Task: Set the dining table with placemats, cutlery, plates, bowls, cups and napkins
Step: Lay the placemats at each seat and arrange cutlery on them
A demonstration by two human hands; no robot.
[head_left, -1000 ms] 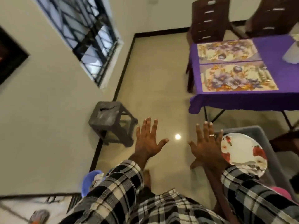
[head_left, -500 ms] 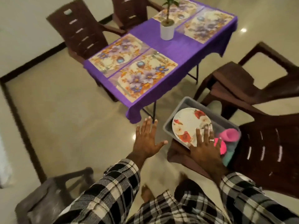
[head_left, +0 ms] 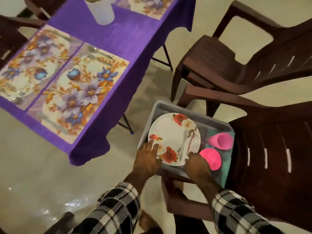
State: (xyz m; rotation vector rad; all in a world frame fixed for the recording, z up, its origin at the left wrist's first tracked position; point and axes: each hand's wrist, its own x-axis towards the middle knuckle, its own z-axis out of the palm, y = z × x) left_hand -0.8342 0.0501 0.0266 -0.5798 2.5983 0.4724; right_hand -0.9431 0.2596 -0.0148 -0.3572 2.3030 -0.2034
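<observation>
From your head camera, both of your hands are down at the grey tub (head_left: 217, 123) that sits on the seat of the brown chair (head_left: 270, 157) in front of you. Your left hand (head_left: 147, 159) lies on the near left edge of the floral plate (head_left: 170, 132), fingers fairly straight and resting on the rim rather than curled round it. Your right hand (head_left: 196, 163) is at the plate's near right edge, just beside the handles of the cutlery (head_left: 184, 143) lying on the plate (whether those fingers pinch anything you cannot tell, since the back of the hand hides them). Beside the plate inside the tub are a pink cup (head_left: 221, 141) tipped on its side and a pink bowl (head_left: 211, 158), both on a teal cloth (head_left: 228, 171). The table with the purple cloth (head_left: 128, 38) stands to your upper left, carrying floral placemats (head_left: 79, 92), a fork and spoon (head_left: 99, 55) on the nearest mat, and a white pot (head_left: 103, 10).
</observation>
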